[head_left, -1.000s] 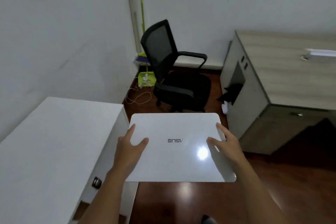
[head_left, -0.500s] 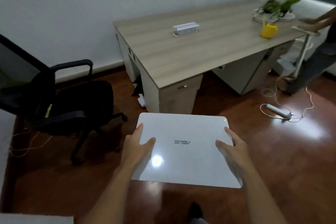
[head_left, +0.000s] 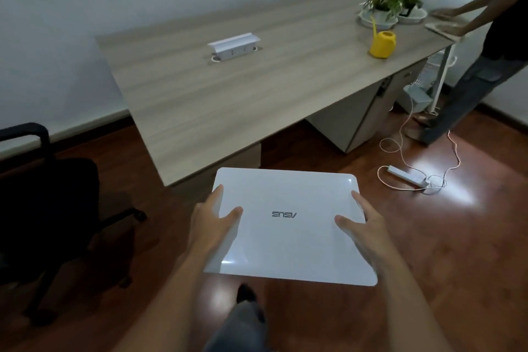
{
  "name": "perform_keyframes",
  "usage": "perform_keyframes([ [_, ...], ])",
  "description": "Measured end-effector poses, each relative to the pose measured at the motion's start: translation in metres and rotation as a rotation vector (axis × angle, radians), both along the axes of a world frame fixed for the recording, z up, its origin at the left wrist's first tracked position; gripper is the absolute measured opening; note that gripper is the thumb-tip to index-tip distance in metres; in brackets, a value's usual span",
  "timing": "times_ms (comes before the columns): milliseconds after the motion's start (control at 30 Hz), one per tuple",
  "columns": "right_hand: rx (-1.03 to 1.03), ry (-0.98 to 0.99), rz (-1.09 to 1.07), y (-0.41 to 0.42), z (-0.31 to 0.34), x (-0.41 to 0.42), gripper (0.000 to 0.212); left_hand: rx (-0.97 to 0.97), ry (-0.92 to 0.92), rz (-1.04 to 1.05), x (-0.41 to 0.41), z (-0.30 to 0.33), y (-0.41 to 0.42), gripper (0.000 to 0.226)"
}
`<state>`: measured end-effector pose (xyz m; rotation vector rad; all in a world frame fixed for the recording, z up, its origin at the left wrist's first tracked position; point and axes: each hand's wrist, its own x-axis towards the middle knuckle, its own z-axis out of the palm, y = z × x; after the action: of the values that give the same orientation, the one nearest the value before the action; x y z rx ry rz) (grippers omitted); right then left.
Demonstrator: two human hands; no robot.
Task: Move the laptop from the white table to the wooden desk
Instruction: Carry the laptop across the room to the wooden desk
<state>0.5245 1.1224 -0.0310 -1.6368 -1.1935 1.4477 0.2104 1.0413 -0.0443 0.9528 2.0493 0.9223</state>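
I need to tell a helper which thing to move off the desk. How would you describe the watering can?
On the long wooden desk, look at its far right end, in front of the white-potted plants. The small yellow plastic watering can is the desk's only brightly coloured item.

Dim room, ceiling glare on glossy floor (head_left: 463, 194), blurred plants (head_left: 400, 0), wide-angle bending

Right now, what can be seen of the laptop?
The laptop is closed, white and glossy, with rounded corners and a grey ASUS logo upside down on its lid. It is held roughly level above the wood floor, just short of the wooden desk. The left hand and right hand grip its side edges, thumbs on the lid.
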Motion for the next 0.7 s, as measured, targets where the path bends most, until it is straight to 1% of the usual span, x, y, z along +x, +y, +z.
perform_keyframes([
  [133,0.008,-0.071,0.083,0.087,-0.024,-0.017,0.08,-0.029,0.034,-0.013,-0.029,-0.022,0.097,0.08],
  [267,0.031,-0.15,0.129,0.201,-0.033,-0.048,0.077,-0.014,0.022,0.024,-0.057,-0.04,0.203,0.076],
  [433,0.03,-0.138,0.141,0.341,-0.03,-0.092,0.077,-0.024,-0.009,0.105,-0.085,-0.044,0.313,0.077],
  [533,-0.015,-0.119,0.167,0.405,-0.033,-0.109,0.074,-0.058,0.0,0.154,-0.1,-0.042,0.366,0.076],
  [700,0.0,-0.212,0.309,0.509,-0.049,-0.136,0.071,-0.119,-0.03,0.287,-0.108,-0.051,0.432,0.075],
])
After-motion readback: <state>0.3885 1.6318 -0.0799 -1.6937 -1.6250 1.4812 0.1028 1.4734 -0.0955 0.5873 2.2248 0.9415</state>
